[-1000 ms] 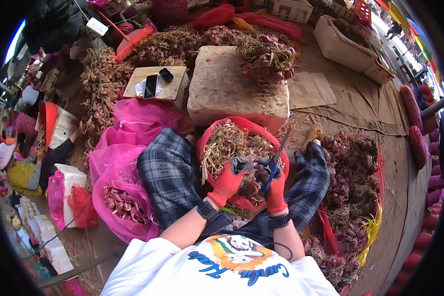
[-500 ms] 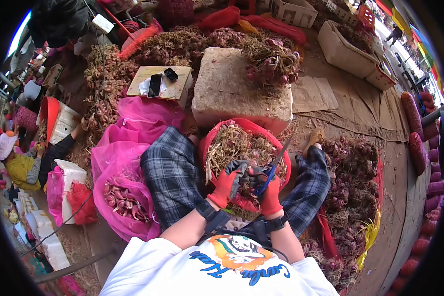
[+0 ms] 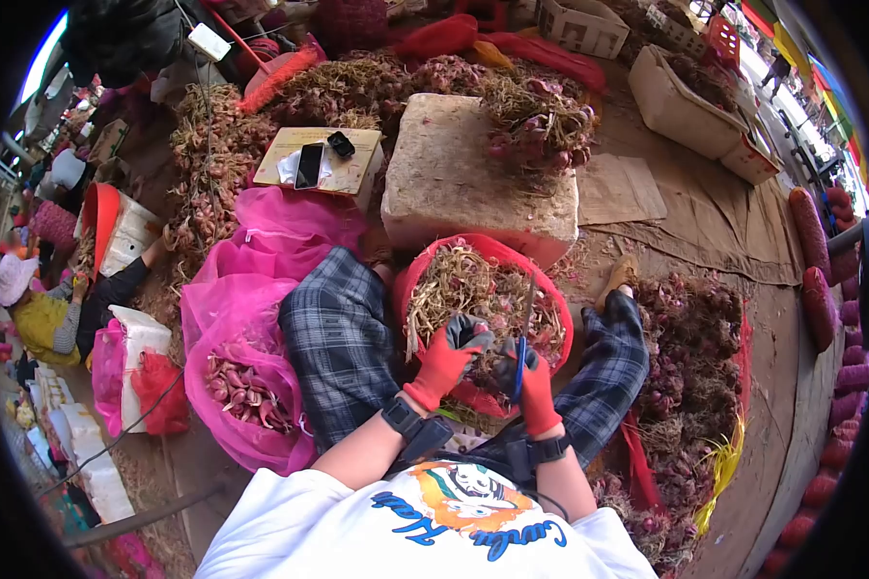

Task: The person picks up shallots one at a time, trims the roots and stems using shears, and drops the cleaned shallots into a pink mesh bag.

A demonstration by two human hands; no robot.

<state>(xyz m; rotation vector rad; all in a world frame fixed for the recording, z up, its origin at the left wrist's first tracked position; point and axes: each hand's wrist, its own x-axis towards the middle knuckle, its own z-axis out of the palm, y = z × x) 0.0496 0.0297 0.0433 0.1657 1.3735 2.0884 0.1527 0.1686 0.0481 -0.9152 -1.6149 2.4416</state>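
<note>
Holding, two items, both over the near side of the basin (image 3: 566, 323).

Item, bulb (image 3: 481, 329): small, pink, mostly hidden by the glove; at the fingertips of the left hand (image 3: 448, 357), over the basin's near left edge. Fingers curled in, apparently pinching it between thumb and forefinger. Handling, by judgement: light, firm, skin dry and papery, apt to slide under a glove; flesh liable to bruise or nick. Best hold: round the belly, stem end clear.

Item, scissors (image 3: 521, 367): blue handles, blades pointing to the basin's far edge; in the right hand (image 3: 533, 384), over the near right edge. Fingers closed round the handles; exact finger placing cannot be told. Likely stiff, light, sharp. Best hold: handles only.

Basin contents: stems (image 3: 444, 289), dry and tangled, heaped toward the far left rim; probably brittle and weightless, better lifted by the fistful.

Bag (image 3: 212, 323), pink mesh, beside the left leg: loose bulbs (image 3: 246, 391) within, likely smooth and rolling. Soft-walled; best gripped at the gathered rim.

Bunch (image 3: 541, 121), on the far right corner of the block (image 3: 454, 183): bulky, probably the heaviest piece; best taken by its stems.
</note>
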